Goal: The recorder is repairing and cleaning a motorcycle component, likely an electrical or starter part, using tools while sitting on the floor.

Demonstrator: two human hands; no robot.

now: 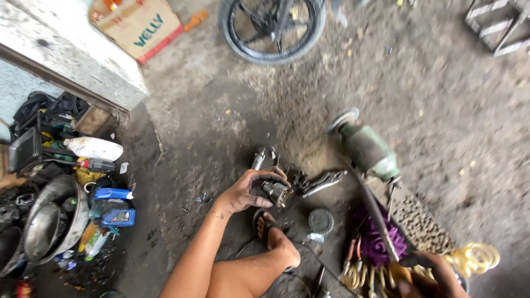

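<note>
Crouching low over the oily floor [182, 143], you have your left hand [243, 190] wrapped around a small metal part [276, 192], the fingers [264, 175] curled over its top and clamped on it while the shiny round end faces outward to the right. The part sits just above the ground, right in front of your sandalled foot [271, 229], likely held there so the floor can steady it and the face stays open to view. Your right hand [428, 270] is down at the lower right edge, closed on a dark hose [375, 212] that runs up toward a green motor-like unit [369, 150]; the grip looks firm, though the fingertips are partly cut off by the frame. Beside that hand lie a yellow coil spring [475, 258] and a purple rag [378, 243]. Pliers [326, 181] rest on the floor just right of the part, within easy reach, with a round dark disc [321, 221] near your foot. Bottles and a blue oil can [117, 217] crowd the left side next to metal bowls [49, 223]. A motorbike wheel [270, 27] stands well apart at the top, and a cardboard box [138, 25] lies left of it.
</note>
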